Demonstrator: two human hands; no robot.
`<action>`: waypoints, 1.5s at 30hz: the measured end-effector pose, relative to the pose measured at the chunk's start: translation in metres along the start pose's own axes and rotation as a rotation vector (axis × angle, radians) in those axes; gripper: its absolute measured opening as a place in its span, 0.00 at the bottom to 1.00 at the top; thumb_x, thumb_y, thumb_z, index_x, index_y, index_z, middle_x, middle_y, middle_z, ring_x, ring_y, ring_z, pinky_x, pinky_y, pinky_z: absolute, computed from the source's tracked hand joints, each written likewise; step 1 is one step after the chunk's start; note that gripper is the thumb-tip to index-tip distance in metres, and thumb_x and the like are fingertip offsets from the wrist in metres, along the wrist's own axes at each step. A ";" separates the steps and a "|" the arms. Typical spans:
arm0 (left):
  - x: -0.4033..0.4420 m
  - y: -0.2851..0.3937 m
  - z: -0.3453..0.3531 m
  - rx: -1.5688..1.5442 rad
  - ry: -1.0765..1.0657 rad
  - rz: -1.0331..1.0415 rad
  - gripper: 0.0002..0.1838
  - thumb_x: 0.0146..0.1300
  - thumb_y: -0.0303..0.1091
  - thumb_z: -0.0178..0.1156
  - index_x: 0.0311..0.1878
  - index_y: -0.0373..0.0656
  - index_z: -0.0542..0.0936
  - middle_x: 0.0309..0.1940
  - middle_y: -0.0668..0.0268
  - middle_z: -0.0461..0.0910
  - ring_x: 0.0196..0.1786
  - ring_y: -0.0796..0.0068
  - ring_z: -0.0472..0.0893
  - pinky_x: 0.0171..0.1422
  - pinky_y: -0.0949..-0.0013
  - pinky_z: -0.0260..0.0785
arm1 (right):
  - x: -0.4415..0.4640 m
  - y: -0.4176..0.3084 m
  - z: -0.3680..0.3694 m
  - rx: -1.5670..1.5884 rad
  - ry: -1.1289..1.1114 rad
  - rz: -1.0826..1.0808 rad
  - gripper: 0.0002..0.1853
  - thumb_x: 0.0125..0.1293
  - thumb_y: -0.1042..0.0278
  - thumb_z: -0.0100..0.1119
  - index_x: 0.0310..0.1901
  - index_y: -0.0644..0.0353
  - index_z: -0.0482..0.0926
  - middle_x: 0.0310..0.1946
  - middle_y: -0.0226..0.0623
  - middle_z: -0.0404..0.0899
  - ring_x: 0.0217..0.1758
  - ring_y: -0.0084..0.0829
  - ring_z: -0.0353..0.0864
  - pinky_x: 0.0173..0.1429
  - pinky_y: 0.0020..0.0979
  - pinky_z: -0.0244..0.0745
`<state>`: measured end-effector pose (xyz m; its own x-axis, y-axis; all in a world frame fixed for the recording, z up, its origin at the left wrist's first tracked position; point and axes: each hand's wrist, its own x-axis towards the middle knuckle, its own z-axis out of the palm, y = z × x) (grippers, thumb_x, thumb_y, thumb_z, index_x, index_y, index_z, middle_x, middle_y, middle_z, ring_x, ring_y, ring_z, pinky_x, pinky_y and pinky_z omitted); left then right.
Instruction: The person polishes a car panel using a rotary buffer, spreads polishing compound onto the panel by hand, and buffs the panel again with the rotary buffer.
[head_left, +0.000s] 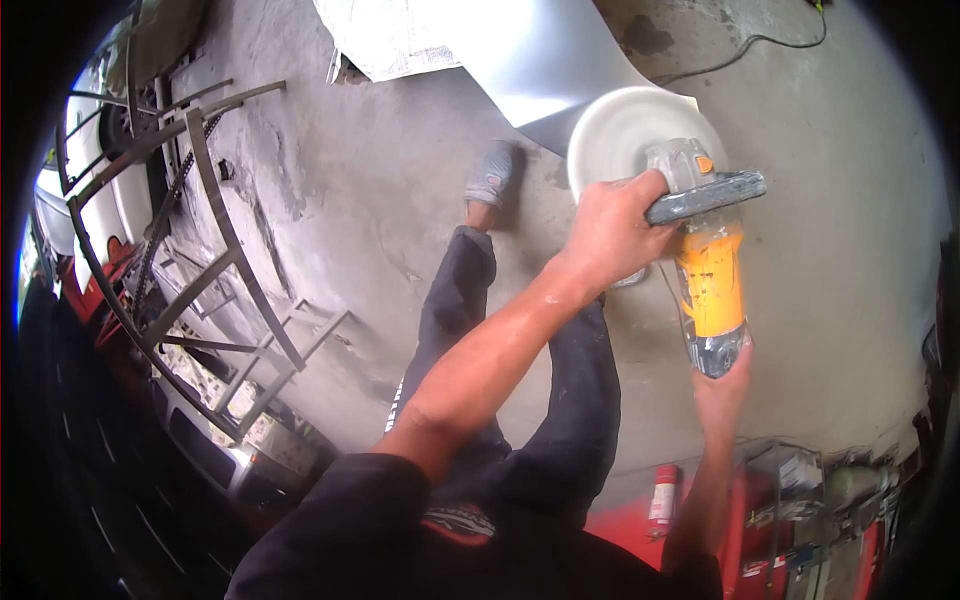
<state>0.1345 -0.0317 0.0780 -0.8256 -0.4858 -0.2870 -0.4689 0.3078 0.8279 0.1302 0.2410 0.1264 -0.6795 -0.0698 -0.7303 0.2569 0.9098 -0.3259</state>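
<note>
A yellow and grey power polisher (712,285) with a round white pad (625,135) is held out in front of me. My left hand (615,225) is closed around the dark front handle (706,197) near the pad. Lower down, my right hand (724,385) wraps the dark rear end of the polisher's body. The pad overlaps the edge of a glossy silver-white panel (545,65); whether the two touch, I cannot tell. Pad details look smeared.
Paper sheeting (390,40) lies beside the panel. To the left stands a metal frame (215,190), with vehicles behind it. A dark cord (745,45) runs across the concrete floor. At lower right, a red and white can (662,497) stands on a red surface near assorted tools.
</note>
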 end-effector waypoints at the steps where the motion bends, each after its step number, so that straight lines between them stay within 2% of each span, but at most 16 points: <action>1: -0.005 -0.003 -0.005 0.002 0.020 -0.003 0.12 0.58 0.33 0.75 0.33 0.39 0.80 0.27 0.49 0.83 0.33 0.45 0.85 0.36 0.57 0.77 | -0.003 -0.004 -0.002 -0.029 -0.021 -0.004 0.45 0.52 0.79 0.69 0.75 0.59 0.64 0.56 0.49 0.81 0.60 0.43 0.83 0.65 0.41 0.76; 5: -0.024 -0.022 -0.031 -0.001 0.057 0.001 0.14 0.57 0.33 0.78 0.31 0.40 0.79 0.23 0.54 0.81 0.27 0.56 0.85 0.33 0.62 0.75 | -0.017 0.001 0.016 -0.038 -0.037 -0.118 0.46 0.52 0.79 0.68 0.76 0.58 0.62 0.49 0.58 0.85 0.53 0.58 0.87 0.56 0.46 0.81; 11: -0.026 -0.049 -0.096 0.057 0.102 0.033 0.16 0.57 0.31 0.80 0.29 0.41 0.78 0.20 0.59 0.81 0.24 0.68 0.84 0.32 0.68 0.75 | -0.042 -0.056 0.048 -0.055 -0.063 -0.135 0.44 0.55 0.76 0.72 0.75 0.61 0.63 0.48 0.59 0.85 0.51 0.59 0.87 0.53 0.47 0.81; 14: -0.020 -0.057 -0.116 -0.022 0.096 -0.071 0.16 0.58 0.31 0.79 0.29 0.40 0.78 0.20 0.58 0.82 0.25 0.72 0.85 0.32 0.68 0.75 | -0.044 -0.089 0.056 -0.063 -0.062 -0.150 0.44 0.56 0.76 0.71 0.75 0.61 0.63 0.50 0.59 0.84 0.52 0.59 0.86 0.54 0.47 0.81; 19: 0.001 -0.064 -0.149 -0.063 0.101 -0.148 0.14 0.60 0.29 0.78 0.31 0.36 0.80 0.20 0.64 0.81 0.28 0.87 0.76 0.32 0.73 0.73 | -0.048 -0.142 0.055 -0.121 -0.096 -0.057 0.44 0.55 0.78 0.67 0.75 0.60 0.62 0.50 0.58 0.84 0.52 0.60 0.85 0.55 0.49 0.80; 24: 0.016 -0.056 -0.181 -0.016 0.172 -0.094 0.13 0.58 0.29 0.79 0.32 0.36 0.81 0.21 0.65 0.82 0.29 0.87 0.76 0.33 0.72 0.73 | -0.048 -0.176 0.053 -0.131 -0.089 -0.099 0.44 0.56 0.77 0.68 0.76 0.58 0.61 0.49 0.59 0.84 0.51 0.62 0.84 0.53 0.53 0.79; 26: 0.035 -0.079 -0.217 -0.027 0.176 -0.123 0.13 0.58 0.29 0.79 0.32 0.36 0.81 0.21 0.65 0.81 0.29 0.87 0.76 0.33 0.72 0.73 | -0.043 -0.208 0.091 -0.119 -0.040 -0.185 0.44 0.56 0.76 0.68 0.76 0.57 0.61 0.48 0.60 0.84 0.51 0.62 0.85 0.53 0.54 0.79; 27: 0.045 -0.084 -0.234 0.005 0.167 -0.148 0.14 0.60 0.30 0.77 0.31 0.36 0.80 0.22 0.57 0.82 0.29 0.85 0.79 0.34 0.68 0.75 | -0.039 -0.225 0.105 -0.124 -0.059 -0.150 0.45 0.57 0.75 0.69 0.77 0.55 0.61 0.47 0.60 0.85 0.50 0.62 0.85 0.53 0.54 0.79; 32: 0.082 -0.109 -0.269 0.047 0.177 -0.060 0.13 0.61 0.31 0.77 0.31 0.36 0.80 0.19 0.61 0.80 0.26 0.84 0.73 0.31 0.70 0.72 | -0.024 -0.268 0.136 -0.078 -0.075 -0.088 0.44 0.59 0.73 0.67 0.77 0.53 0.60 0.49 0.59 0.85 0.51 0.62 0.85 0.54 0.55 0.79; 34: 0.083 -0.106 -0.273 0.089 0.138 -0.070 0.13 0.61 0.31 0.77 0.32 0.36 0.80 0.20 0.57 0.80 0.24 0.79 0.79 0.32 0.68 0.73 | -0.029 -0.271 0.138 -0.071 -0.086 -0.051 0.43 0.59 0.73 0.67 0.77 0.53 0.60 0.50 0.59 0.85 0.51 0.62 0.85 0.54 0.55 0.79; 37: 0.074 -0.104 -0.265 0.167 0.025 -0.042 0.13 0.59 0.32 0.76 0.32 0.37 0.80 0.22 0.52 0.81 0.25 0.62 0.85 0.34 0.65 0.75 | -0.049 -0.253 0.143 -0.057 -0.083 0.024 0.44 0.58 0.73 0.68 0.77 0.53 0.60 0.51 0.58 0.85 0.52 0.62 0.84 0.55 0.54 0.79; 38: 0.068 -0.100 -0.259 0.099 -0.034 -0.094 0.13 0.59 0.33 0.76 0.33 0.38 0.80 0.25 0.48 0.82 0.31 0.48 0.86 0.36 0.61 0.77 | -0.059 -0.244 0.143 -0.053 -0.097 0.054 0.44 0.58 0.73 0.68 0.77 0.54 0.60 0.51 0.58 0.85 0.53 0.62 0.84 0.55 0.54 0.79; 40: 0.056 -0.091 -0.243 0.098 -0.114 -0.051 0.12 0.59 0.31 0.78 0.36 0.36 0.83 0.24 0.56 0.84 0.31 0.85 0.81 0.36 0.69 0.76 | -0.079 -0.225 0.140 0.025 -0.057 0.059 0.46 0.56 0.75 0.69 0.77 0.54 0.59 0.51 0.58 0.85 0.54 0.60 0.84 0.57 0.52 0.79; 42: 0.045 -0.084 -0.228 0.076 -0.190 -0.031 0.12 0.59 0.32 0.78 0.36 0.37 0.83 0.25 0.53 0.84 0.30 0.77 0.86 0.36 0.68 0.77 | -0.098 -0.209 0.137 0.075 -0.052 0.155 0.47 0.55 0.76 0.69 0.77 0.55 0.59 0.51 0.57 0.85 0.55 0.60 0.84 0.58 0.52 0.79; 43: 0.041 -0.077 -0.220 0.077 -0.220 -0.021 0.13 0.59 0.33 0.78 0.35 0.38 0.82 0.25 0.52 0.83 0.29 0.64 0.88 0.35 0.66 0.77 | -0.105 -0.201 0.134 0.099 -0.051 0.175 0.47 0.55 0.76 0.69 0.77 0.55 0.59 0.51 0.57 0.85 0.55 0.59 0.85 0.58 0.50 0.80; 45: 0.041 -0.070 -0.209 0.086 -0.286 0.026 0.13 0.60 0.33 0.77 0.34 0.39 0.81 0.24 0.53 0.83 0.29 0.57 0.87 0.35 0.65 0.77 | -0.115 -0.189 0.138 0.135 -0.028 0.196 0.46 0.55 0.76 0.69 0.76 0.55 0.59 0.51 0.58 0.85 0.55 0.60 0.85 0.58 0.50 0.80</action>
<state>0.1992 -0.2443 0.1093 -0.8869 -0.2301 -0.4007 -0.4613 0.3917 0.7961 0.2545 0.0206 0.1897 -0.5892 0.0897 -0.8030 0.4724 0.8445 -0.2523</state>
